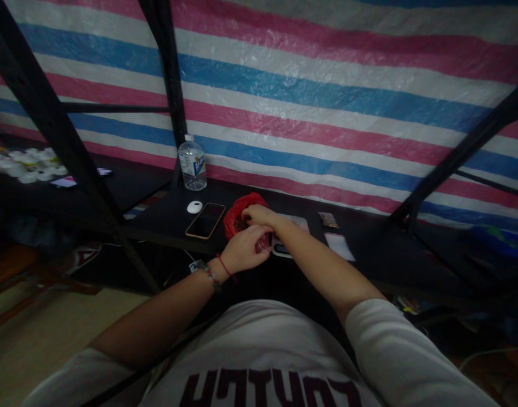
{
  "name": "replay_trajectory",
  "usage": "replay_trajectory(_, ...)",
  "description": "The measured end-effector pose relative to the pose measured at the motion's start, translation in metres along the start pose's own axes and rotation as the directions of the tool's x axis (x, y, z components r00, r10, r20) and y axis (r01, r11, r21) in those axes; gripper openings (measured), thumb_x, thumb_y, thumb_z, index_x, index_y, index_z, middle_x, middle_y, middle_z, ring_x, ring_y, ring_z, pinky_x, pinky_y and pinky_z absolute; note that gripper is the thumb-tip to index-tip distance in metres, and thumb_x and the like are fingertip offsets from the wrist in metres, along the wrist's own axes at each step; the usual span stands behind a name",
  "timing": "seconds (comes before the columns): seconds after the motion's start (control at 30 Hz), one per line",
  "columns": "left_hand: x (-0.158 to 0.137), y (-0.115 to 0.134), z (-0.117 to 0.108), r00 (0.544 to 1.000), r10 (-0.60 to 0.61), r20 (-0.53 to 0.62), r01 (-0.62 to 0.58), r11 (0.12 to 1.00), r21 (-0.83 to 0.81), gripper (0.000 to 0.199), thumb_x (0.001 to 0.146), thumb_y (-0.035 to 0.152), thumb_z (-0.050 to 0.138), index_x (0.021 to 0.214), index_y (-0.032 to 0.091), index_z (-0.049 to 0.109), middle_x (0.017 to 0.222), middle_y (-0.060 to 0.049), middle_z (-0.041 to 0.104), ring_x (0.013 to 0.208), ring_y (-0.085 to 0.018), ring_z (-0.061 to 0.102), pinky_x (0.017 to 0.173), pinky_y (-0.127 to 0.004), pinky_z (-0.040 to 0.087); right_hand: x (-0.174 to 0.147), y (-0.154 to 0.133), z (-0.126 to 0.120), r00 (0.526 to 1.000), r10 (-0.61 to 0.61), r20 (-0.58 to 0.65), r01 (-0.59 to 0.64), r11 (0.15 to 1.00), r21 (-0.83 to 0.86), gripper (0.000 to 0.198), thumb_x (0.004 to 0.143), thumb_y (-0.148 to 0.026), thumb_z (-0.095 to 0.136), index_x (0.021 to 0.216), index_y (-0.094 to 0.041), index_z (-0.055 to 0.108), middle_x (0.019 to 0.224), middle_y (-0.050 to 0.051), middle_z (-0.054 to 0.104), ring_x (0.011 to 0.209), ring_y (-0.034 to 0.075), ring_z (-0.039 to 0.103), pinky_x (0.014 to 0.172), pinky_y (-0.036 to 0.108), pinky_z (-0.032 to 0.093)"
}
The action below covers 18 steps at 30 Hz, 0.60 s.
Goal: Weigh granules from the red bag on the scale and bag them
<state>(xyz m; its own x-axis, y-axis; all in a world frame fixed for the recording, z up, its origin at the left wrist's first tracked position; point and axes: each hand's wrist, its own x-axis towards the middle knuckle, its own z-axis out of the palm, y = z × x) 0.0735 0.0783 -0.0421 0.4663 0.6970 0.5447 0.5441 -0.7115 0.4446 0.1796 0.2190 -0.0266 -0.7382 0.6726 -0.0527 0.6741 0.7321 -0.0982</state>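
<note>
A red plastic bag [232,222] stands open on the black table, with brownish loose contents [241,225] inside. My right hand [259,215] reaches over into its mouth, fingers curled down at those contents; what they pinch is hidden. In front of the bag, my left hand [247,249] is closed around a small clear plastic bag [264,243] that looks reddish. My right forearm partly covers a pale digital scale [301,223] with a dark display. Right of the scale lie a small packet with brown contents [328,220] and a white sheet or flat bag [339,247].
Left of the red bag are a phone [206,220], a white oval case [194,207] and a clear bottle [193,165]. Black frame posts [171,85] rise on both sides. A striped plastic sheet [305,113] hangs behind. Several white rolls [27,164] sit far left.
</note>
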Motion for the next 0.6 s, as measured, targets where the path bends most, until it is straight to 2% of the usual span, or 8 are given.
replay_trajectory(0.07, -0.001, 0.0, -0.001, 0.999, 0.031, -0.021, -0.031, 0.999, 0.018, 0.039, 0.078, 0.024, 0.059, 0.117, 0.021, 0.057, 0.115, -0.007, 0.065, 0.108, -0.023, 0.06, 0.099, -0.037, 0.045, -0.001, 0.0, 0.001, 1.0, -0.017, 0.008, 0.017, 1.0, 0.01, 0.03, 0.078, -0.013, 0.061, 0.106, -0.016, 0.07, 0.102, 0.007, 0.073, 0.085, 0.017, 0.066, 0.071, 0.022, 0.044)
replay_trajectory(0.13, -0.002, 0.001, -0.002, 0.997, 0.078, 0.006, -0.078, 0.996, 0.039, 0.034, 0.08, 0.027, 0.057, 0.114, 0.02, 0.059, 0.11, -0.008, 0.066, 0.104, -0.022, 0.061, 0.096, -0.036, 0.046, -0.003, -0.001, 0.001, 0.999, -0.036, 0.021, 0.035, 0.999, 0.022, 0.029, 0.077, -0.01, 0.059, 0.103, -0.015, 0.071, 0.099, 0.006, 0.073, 0.081, 0.016, 0.065, 0.068, 0.021, 0.044)
replay_trajectory(0.27, -0.005, 0.006, 0.003, 0.964, 0.183, 0.194, -0.196, 0.979, 0.048, 0.027, 0.084, 0.027, 0.053, 0.107, 0.02, 0.063, 0.104, -0.007, 0.068, 0.099, -0.021, 0.063, 0.09, -0.032, 0.048, -0.011, -0.004, -0.001, 0.999, -0.005, -0.033, 0.007, 0.999, 0.052, 0.028, 0.077, -0.005, 0.056, 0.097, -0.016, 0.072, 0.095, 0.004, 0.074, 0.076, 0.013, 0.063, 0.065, 0.02, 0.042)
replay_trajectory(0.37, -0.006, 0.007, 0.006, 0.947, 0.153, 0.282, -0.188, 0.977, 0.102, 0.026, 0.085, 0.027, 0.051, 0.106, 0.021, 0.064, 0.102, -0.006, 0.069, 0.095, -0.021, 0.065, 0.084, -0.032, 0.05, -0.013, -0.002, -0.002, 0.998, -0.001, -0.061, 0.005, 0.998, 0.07, 0.027, 0.077, -0.005, 0.057, 0.096, -0.016, 0.073, 0.094, 0.004, 0.074, 0.076, 0.013, 0.064, 0.067, 0.02, 0.043)
replay_trajectory(0.47, -0.006, 0.006, 0.006, 0.959, 0.088, 0.27, -0.133, 0.979, 0.154, 0.026, 0.084, 0.026, 0.051, 0.106, 0.023, 0.064, 0.101, -0.005, 0.069, 0.091, -0.021, 0.065, 0.08, -0.031, 0.051, -0.013, 0.002, -0.002, 0.995, 0.003, -0.102, 0.01, 0.991, 0.13, 0.026, 0.077, -0.006, 0.06, 0.097, -0.016, 0.073, 0.098, 0.004, 0.074, 0.081, 0.014, 0.065, 0.071, 0.021, 0.044)
replay_trajectory(0.6, -0.004, 0.004, 0.003, 0.981, 0.05, 0.189, -0.078, 0.987, 0.144, 0.027, 0.084, 0.026, 0.052, 0.108, 0.022, 0.064, 0.102, -0.005, 0.07, 0.091, -0.02, 0.065, 0.08, -0.031, 0.05, -0.014, 0.005, -0.003, 0.979, 0.075, -0.191, -0.015, 0.954, 0.299, 0.024, 0.078, -0.006, 0.062, 0.097, -0.016, 0.073, 0.097, 0.004, 0.074, 0.085, 0.014, 0.066, 0.074, 0.02, 0.047)
